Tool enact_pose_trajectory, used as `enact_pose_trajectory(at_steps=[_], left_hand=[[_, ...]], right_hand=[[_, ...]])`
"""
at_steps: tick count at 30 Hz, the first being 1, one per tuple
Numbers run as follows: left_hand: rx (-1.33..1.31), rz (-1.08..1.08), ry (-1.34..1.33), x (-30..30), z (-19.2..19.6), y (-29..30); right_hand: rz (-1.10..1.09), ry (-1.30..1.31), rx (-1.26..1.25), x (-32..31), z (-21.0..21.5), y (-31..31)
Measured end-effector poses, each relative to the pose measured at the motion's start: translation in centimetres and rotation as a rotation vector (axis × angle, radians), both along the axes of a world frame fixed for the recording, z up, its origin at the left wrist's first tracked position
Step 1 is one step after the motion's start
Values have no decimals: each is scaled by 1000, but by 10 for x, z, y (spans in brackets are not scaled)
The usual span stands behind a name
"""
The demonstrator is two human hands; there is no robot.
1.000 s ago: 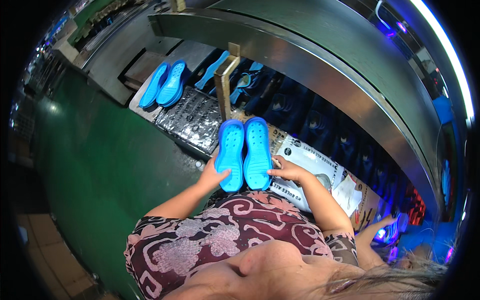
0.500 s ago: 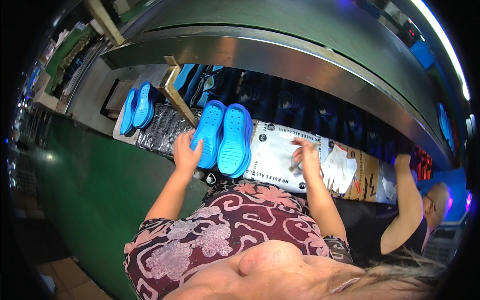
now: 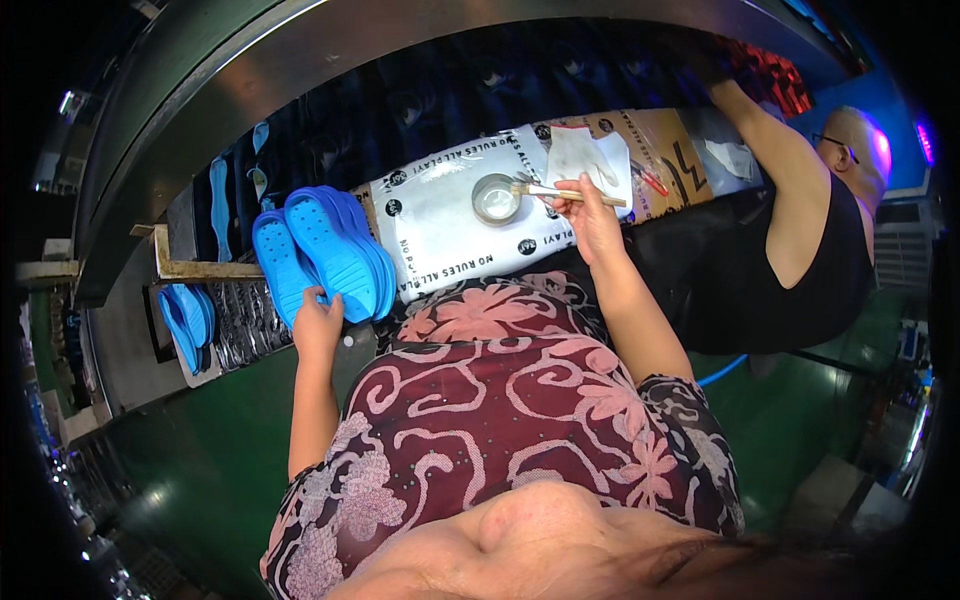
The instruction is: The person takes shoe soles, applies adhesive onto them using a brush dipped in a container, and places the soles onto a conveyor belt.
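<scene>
Two side-by-side stacks of blue perforated shoe soles lie left of centre: a left stack [image 3: 283, 255] and a right stack [image 3: 335, 250]. My left hand [image 3: 318, 325] is closed at the near end of the left stack, thumb and fingers pinching a sole there. In my right hand [image 3: 592, 220] is a brush [image 3: 560, 193] with a pale wooden handle, held between thumb and fingers. Its bristle end sits at the right rim of a small round cup [image 3: 497, 200] with whitish contents. The cup stands on white printed plastic sheeting [image 3: 450, 245].
More blue soles [image 3: 187, 318] lie at far left, beside black wrapping [image 3: 243, 320] and a rusty metal bar [image 3: 205, 270]. A white glove [image 3: 580, 155] rests beyond my right hand. A co-worker in black [image 3: 800, 260] reaches across at right. A metal beam [image 3: 250, 70] spans the far side.
My view has swung to the right. The right hand, blurred over the sheeting before, now holds the brush at the cup. My left hand has stayed by the sole stacks and now pinches a sole.
</scene>
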State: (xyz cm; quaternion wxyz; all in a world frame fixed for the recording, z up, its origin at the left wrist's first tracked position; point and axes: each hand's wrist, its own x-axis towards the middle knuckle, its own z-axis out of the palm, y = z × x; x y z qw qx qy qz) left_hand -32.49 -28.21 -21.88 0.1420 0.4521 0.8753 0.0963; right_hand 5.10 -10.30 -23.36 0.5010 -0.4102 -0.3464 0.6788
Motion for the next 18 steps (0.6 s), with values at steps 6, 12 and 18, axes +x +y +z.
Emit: enact_pose_trajectory(at_steps=[6,12,18], left_hand=[[73,3,54,4,-20,-3],[262,237,-874,-12,-15,-10],[392,382,-1356,2,5,-8]], right_hand=[[53,-159,124,-6,-5,6],[97,-640,375,-34,-8,9],[35,-739,583,-54,-26,17]])
